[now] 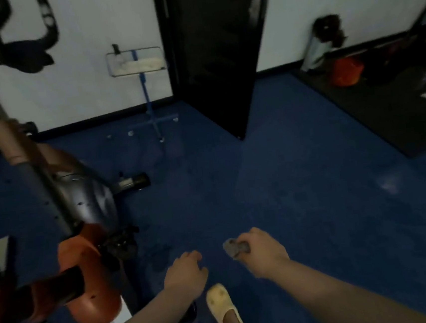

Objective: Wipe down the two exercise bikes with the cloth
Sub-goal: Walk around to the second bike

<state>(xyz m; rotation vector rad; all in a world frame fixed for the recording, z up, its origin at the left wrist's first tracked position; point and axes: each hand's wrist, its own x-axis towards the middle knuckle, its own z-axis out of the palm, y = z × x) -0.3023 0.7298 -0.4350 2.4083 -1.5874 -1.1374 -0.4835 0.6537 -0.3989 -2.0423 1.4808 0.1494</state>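
- My right hand (263,251) pinches the small grey cloth (236,247) in mid-air, well apart from the orange-and-black bike (82,218) on my left.
- My left hand (184,270) hangs loosely curled and holds nothing.
- With so light a pinch, I judge the cloth could drop onto the blue floor (286,180).

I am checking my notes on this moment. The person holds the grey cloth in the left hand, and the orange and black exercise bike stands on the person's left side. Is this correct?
Not quite. The head view shows the grey cloth gripped in the right hand, not the left. The left hand holds nothing, its fingers loosely curled. The rest stands: the orange and black exercise bike is on the person's left side.
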